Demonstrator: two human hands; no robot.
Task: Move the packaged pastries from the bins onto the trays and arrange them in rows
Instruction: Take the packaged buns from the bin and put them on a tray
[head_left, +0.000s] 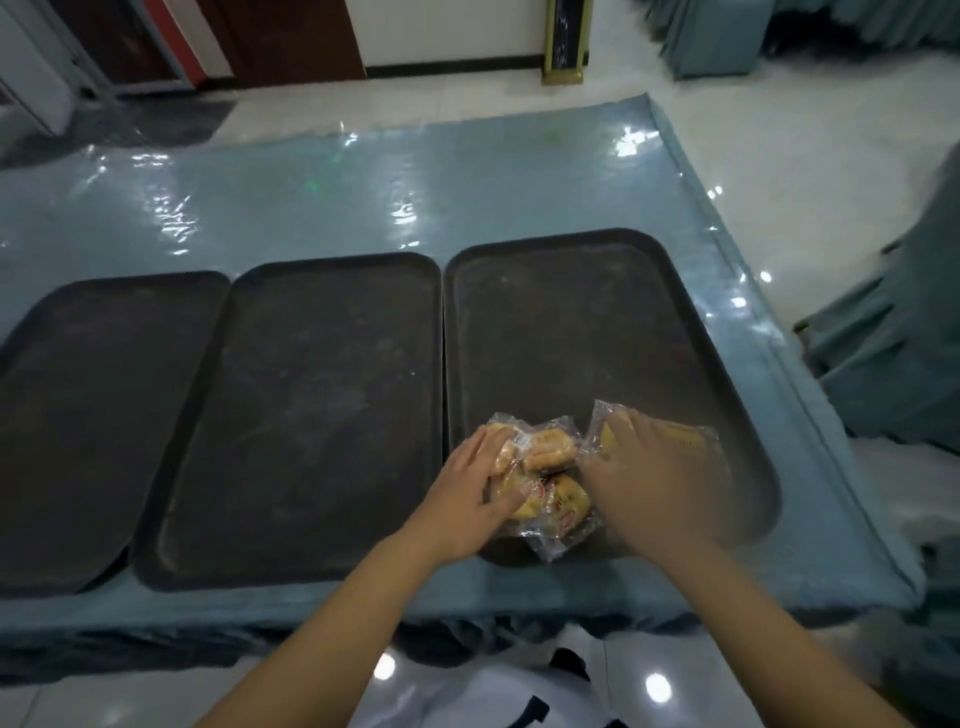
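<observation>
- Three dark, rounded-corner rectangular trays lie side by side on a bench (363, 197) covered with a blue-grey cloth under glossy clear plastic: the left tray (78, 415), the middle tray (311, 405) and the right tray (587, 332).
- A small heap of golden pastries in clear crinkly wrappers (550, 483) sits at the near end of the right tray, with one wrapper's corner reaching to the tray's near rim.
- The wrappers carry red and yellow printing; the writing is too small and blurred to read, so no brand can be told.
- The left hand (470, 499) rests on the left side of the heap, its fingers (488, 447) lying fairly straight over a packet and the thumb pressed against another packet.
- The right hand (644, 483) is blurred; it covers a yellow-printed clear packet (685, 439) on the right of the heap, fingers spread flat over it, and I cannot tell whether it grips the packet.
- The left and middle trays hold no packets.
- Below the bench edge, white fabric with dark straps (519, 691) shows above a shiny pale floor (810, 171).
</observation>
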